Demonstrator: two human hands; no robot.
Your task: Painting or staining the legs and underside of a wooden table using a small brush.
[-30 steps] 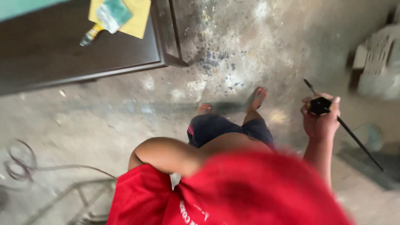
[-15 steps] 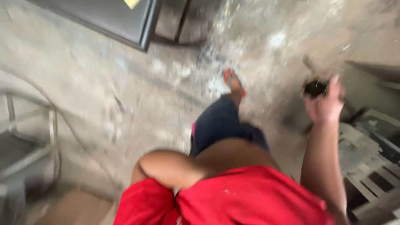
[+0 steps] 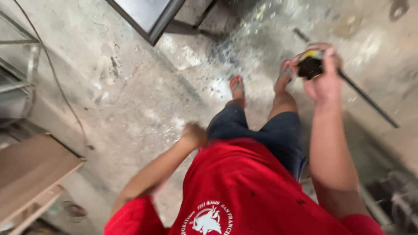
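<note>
While walking, right hand (image 3: pixel 324 78) grips a tape measure (image 3: pixel 310 65).
Left hand (image 3: pixel 194 134) blurred beside the shorts (image 3: pixel 261 130), grip unclear.

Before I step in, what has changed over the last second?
The view swung: the dark table slid to the top edge, and a wooden board and metal frame came in on the left. The left hand, tucked at the waist before, has swung forward, empty. The right hand keeps its grip on the small black and yellow object. The thin dark rod stays beside it.
</note>
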